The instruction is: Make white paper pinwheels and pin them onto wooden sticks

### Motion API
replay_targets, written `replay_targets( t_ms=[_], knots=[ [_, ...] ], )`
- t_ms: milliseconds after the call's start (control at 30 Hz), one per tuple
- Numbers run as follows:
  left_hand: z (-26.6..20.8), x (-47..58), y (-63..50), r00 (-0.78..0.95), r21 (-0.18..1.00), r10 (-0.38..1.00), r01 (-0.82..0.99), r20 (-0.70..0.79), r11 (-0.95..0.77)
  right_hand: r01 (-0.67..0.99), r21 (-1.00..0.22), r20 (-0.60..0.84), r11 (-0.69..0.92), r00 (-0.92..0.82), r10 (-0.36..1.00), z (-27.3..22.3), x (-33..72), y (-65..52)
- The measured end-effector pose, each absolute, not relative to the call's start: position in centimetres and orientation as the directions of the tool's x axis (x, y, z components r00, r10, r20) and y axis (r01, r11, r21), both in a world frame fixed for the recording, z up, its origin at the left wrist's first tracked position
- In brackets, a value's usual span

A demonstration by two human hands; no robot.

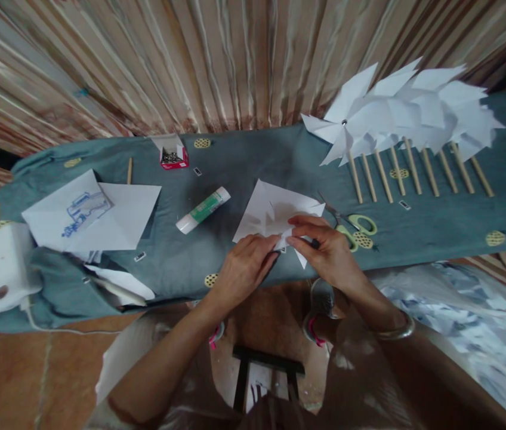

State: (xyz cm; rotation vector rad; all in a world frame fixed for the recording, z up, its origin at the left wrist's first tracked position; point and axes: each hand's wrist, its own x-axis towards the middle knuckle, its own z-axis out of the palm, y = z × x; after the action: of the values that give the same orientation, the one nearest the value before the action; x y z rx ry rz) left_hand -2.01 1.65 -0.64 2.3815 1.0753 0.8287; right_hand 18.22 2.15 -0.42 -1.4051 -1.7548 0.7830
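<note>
A square of white paper (257, 206) with slits cut in from its corners lies before me near the front edge of the cloth. My right hand (322, 245) pinches a folded flap of it between thumb and fingers. Fingers bent, my left hand (246, 263) grips the near part of the same paper, its fingertips close to the right ones. Just right of the paper lie green-handled scissors (360, 224), partly behind my right hand. To the left rests a glue stick (203, 209) with a green label.
Several white paper pinwheels (405, 113) on wooden sticks overlap at the back right. A red box (173, 156) of small metal pins stands open at the back. White sheets (123, 215), one with a blue drawing, and a white boxy device (6, 269) with a cable are left.
</note>
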Motion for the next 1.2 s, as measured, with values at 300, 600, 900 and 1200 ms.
replay_targets(
  t_ms=[300,600,900,1200],
  knots=[
    [-1.3,-1.81,1.93,0.536,0.601,0.745,0.461,0.398,-0.653,0.64,-0.738,0.209,0.213,-0.083,0.974,-0.34,17.37,2.41],
    [-1.3,-1.68,2.13,0.489,0.635,0.789,0.486,0.373,-0.601,0.676,-0.705,0.222,0.214,-0.076,0.972,-0.4,17.21,2.37],
    [-1.18,-1.66,2.14,0.493,0.644,0.794,0.487,0.355,-0.591,0.701,-0.675,0.235,0.23,-0.09,0.968,-0.37,17.19,2.36],
    [-1.14,-1.69,2.27,0.502,0.646,0.793,0.485,0.347,-0.59,0.725,-0.613,0.291,0.314,-0.162,0.943,-0.53,17.39,2.22]
  ],
)
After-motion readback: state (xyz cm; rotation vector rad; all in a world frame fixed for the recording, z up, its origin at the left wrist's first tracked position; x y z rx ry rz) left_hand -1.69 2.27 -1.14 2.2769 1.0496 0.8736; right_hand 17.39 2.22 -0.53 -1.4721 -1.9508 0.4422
